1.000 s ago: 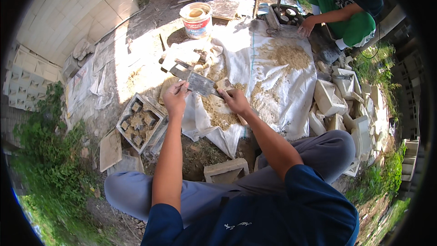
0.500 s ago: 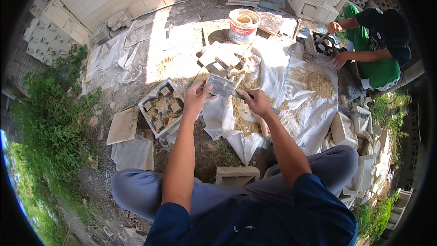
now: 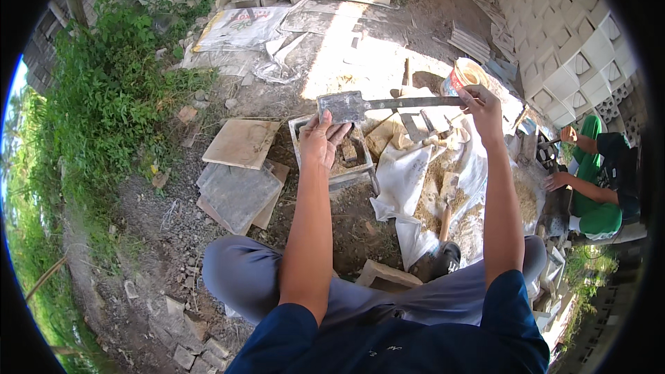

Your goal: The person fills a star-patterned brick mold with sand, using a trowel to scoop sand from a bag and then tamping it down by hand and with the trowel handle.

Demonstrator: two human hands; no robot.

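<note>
A flat metal trowel (image 3: pixel 409 103) with a square grey blade and a long strip handle is held level in front of me. At the blade's lower edge, my left hand (image 3: pixel 323 144) grips it with the thumb against the metal. My right hand (image 3: pixel 479 105) pinches the far end of the handle. Below the blade sits a square mould (image 3: pixel 350 181) with sandy blocks inside, partly hidden by my left hand. On the white sheet (image 3: pixel 409 183) to the right lie heaped sand and a tool with a wooden handle (image 3: pixel 445 223).
Flat slabs (image 3: pixel 239 194) are stacked left of the mould. A paint bucket (image 3: pixel 457 77) stands behind my right hand. At the right, a co-worker in green trousers (image 3: pixel 589 173) bends over a mould. A hollow block (image 3: pixel 388 277) lies between my legs; plants (image 3: pixel 118 76) grow at left.
My view has swung left, so the surroundings sit further right. My right hand has moved out to the handle's far end, away from my left hand at the blade.
</note>
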